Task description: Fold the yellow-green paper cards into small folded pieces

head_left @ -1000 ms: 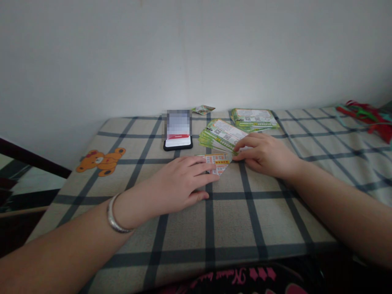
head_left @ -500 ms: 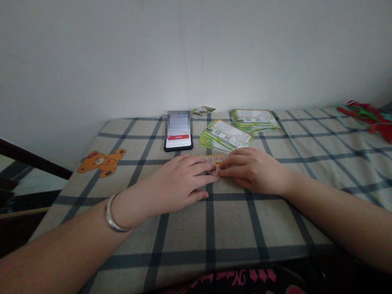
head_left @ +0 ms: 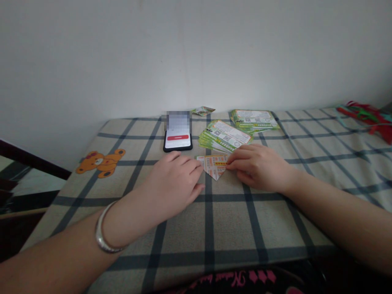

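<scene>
1. Left hand [head_left: 174,183] – open and relaxed, palm down on the plaid cover [head_left: 239,228]; it grips nothing; its fingertips come just beside the card's left edge, though I cannot tell whether they touch it; a bangle [head_left: 102,232] circles the wrist.
2. Right hand [head_left: 260,168] – also open, not pinching or clenched; it lies flat with its fingers reaching onto the right edge of the card.
3. Card [head_left: 214,168] – a printed orange-and-white piece lying flat on the cover between both hands, its lower end narrowing to a point; it sits just in front of the nearer stack.
4. Handling – it likely weighs almost nothing and is thin, fairly stiff yet easy to crease; lying flat on cloth, it would probably slide little but offer no raised edge; the surest hold seems a light pinch at a free corner, or a fingertip slid under one edge.
5. Around it – a loose stack of green cards [head_left: 225,136] lies just ahead, with a second stack [head_left: 254,119] behind it; a phone [head_left: 177,141] stands to the left, partly blurred; a small packet [head_left: 203,110] lies by the wall [head_left: 196,53]; red-and-green ribbons [head_left: 367,118] lie far right; a bear print [head_left: 101,162] marks the cover's left side.
</scene>
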### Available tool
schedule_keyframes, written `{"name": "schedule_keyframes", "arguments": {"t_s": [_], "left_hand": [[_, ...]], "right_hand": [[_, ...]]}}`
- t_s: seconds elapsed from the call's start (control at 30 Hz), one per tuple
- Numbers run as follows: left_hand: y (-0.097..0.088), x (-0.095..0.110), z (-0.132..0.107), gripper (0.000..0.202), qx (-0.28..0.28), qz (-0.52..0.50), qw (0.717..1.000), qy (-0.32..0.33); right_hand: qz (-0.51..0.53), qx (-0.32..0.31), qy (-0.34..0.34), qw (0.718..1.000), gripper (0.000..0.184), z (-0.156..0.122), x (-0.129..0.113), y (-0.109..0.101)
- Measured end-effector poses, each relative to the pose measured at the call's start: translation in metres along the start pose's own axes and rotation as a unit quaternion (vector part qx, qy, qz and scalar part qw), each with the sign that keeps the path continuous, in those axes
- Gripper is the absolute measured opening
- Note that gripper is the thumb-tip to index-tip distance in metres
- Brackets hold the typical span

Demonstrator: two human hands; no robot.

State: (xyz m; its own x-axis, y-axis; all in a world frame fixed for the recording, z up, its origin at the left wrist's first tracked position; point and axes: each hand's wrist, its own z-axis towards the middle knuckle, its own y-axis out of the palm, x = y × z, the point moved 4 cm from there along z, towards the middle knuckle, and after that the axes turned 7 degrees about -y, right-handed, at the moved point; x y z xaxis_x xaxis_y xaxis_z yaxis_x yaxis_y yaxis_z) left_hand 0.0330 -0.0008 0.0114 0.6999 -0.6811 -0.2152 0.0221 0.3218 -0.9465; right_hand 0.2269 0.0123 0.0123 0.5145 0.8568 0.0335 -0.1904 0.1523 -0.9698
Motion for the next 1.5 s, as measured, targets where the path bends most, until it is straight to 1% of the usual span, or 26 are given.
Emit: {"name": "schedule_keyframes", "arguments": {"t_s": [0.13,0.33,0.43,0.53,0.67,0.77,0.8,0.9,1.0,1.1,1.2,1.33,1.5], "left_hand": [[0.003,-0.005,0.001,0.036,0.007,0.017,0.999,-0.038],[0.008,-0.010,0.002,0.029,-0.004,-0.018,0.998,-0.063],[0.009,-0.009,0.001,0.026,0.006,-0.028,0.997,-0.076],[0.009,-0.008,0.001,0.032,0.015,-0.041,0.996,-0.075],[0.013,-0.012,0.002,0.034,0.010,-0.069,0.994,-0.079],[0.015,-0.015,0.005,0.036,0.023,-0.094,0.992,-0.081],[0.016,-0.015,0.005,0.038,0.029,-0.105,0.991,-0.072],[0.018,-0.016,0.006,0.045,0.044,-0.141,0.986,-0.075],[0.020,-0.015,0.006,0.047,0.028,-0.158,0.984,-0.075],[0.020,-0.014,0.005,0.040,0.019,-0.180,0.981,-0.063],[0.021,-0.016,0.007,0.036,0.017,-0.214,0.975,-0.058],[0.022,-0.016,0.008,0.032,0.023,-0.228,0.972,-0.047],[0.023,-0.017,0.007,0.035,0.035,-0.226,0.969,-0.087]], "right_hand": [[-0.022,-0.002,0.021,1.000,0.023,0.002,-0.001,0.000],[-0.052,0.005,0.050,0.997,0.019,0.003,-0.005,-0.001],[-0.040,0.028,0.059,0.997,0.018,0.005,-0.004,0.000],[-0.039,0.059,0.064,0.995,0.022,0.008,-0.001,0.005],[-0.031,0.064,0.069,0.995,0.027,0.012,0.004,0.012],[-0.028,0.074,0.073,0.994,0.029,0.011,0.005,0.014],[-0.024,0.076,0.075,0.994,0.029,0.011,0.006,0.015],[-0.010,0.081,0.085,0.993,0.034,0.010,0.008,0.015],[-0.001,0.093,0.069,0.993,0.038,0.011,0.009,0.014],[0.017,0.092,0.039,0.995,0.031,0.013,0.007,0.014],[0.020,0.082,0.044,0.995,0.030,0.014,0.007,0.014],[0.016,0.081,0.050,0.995,0.030,0.014,0.006,0.014],[0.009,0.082,0.046,0.995,0.035,0.013,0.005,0.013]]}}
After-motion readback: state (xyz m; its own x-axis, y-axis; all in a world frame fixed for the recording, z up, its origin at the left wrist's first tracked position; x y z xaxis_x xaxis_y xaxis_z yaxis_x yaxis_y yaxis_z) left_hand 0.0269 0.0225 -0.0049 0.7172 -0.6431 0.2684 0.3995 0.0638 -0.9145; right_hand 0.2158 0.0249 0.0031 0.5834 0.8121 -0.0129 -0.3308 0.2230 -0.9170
